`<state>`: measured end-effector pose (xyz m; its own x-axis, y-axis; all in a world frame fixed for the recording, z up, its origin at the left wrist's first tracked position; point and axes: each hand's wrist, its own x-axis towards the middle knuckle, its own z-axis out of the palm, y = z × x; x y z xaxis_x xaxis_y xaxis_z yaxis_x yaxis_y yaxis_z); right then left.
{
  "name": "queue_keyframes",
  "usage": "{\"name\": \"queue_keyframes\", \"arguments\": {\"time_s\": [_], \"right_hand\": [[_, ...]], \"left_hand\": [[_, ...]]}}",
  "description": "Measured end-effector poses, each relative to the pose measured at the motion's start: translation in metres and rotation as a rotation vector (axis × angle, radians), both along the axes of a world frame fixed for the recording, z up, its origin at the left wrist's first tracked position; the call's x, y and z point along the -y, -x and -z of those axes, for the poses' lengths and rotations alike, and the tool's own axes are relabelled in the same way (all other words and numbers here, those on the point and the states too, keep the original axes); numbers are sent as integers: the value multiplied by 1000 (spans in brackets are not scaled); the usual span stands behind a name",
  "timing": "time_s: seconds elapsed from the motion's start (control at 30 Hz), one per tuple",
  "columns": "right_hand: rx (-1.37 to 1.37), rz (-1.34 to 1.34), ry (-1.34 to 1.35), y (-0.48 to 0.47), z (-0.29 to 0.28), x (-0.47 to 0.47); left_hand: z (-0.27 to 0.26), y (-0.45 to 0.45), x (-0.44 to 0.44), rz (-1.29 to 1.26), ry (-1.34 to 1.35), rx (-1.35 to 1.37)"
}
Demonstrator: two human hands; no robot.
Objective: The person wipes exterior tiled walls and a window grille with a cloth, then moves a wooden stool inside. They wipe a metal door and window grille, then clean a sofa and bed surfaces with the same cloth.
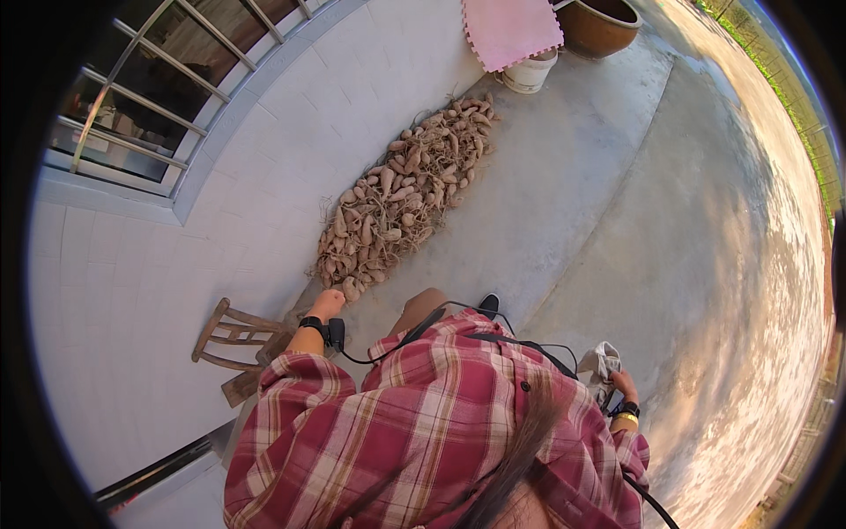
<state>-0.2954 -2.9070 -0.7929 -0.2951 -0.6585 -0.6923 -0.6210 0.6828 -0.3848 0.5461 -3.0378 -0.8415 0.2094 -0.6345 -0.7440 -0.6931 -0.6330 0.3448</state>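
Note:
My left hand [328, 303] is held low at the near end of a long heap of sweet potatoes [403, 198], beside the back of a small wooden chair [228, 334]. Its fingers look curled, but whether anything is inside them does not show. On the right, my right hand [621, 383] grips a pale grey-white cloth item [598, 364], possibly gloves or a bag, hanging at my side. The sweet potatoes still carry stringy roots and lie on the concrete along the white wall.
A white bucket [529, 74] under a pink foam mat [512, 30] stands past the heap, next to a brown glazed pot [598, 30]. A barred window [152, 99] is in the wall at upper left. Cables cross my plaid shirt.

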Motion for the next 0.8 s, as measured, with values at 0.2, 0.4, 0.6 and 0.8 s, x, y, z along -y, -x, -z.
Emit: {"name": "queue_keyframes", "arguments": {"time_s": [0.2,0.4,0.6,0.8], "right_hand": [[214,97,183,-21,-77,193],[398,3,204,-61,-102,333],[351,-97,183,-106,-135,440],[405,-228,268,-165,-180,551]], "left_hand": [[-37,42,47,-57,162,38],[-68,21,150,-148,434,197],[-127,1,303,-97,908,490],[-216,-19,460,49,1198,799]]}}
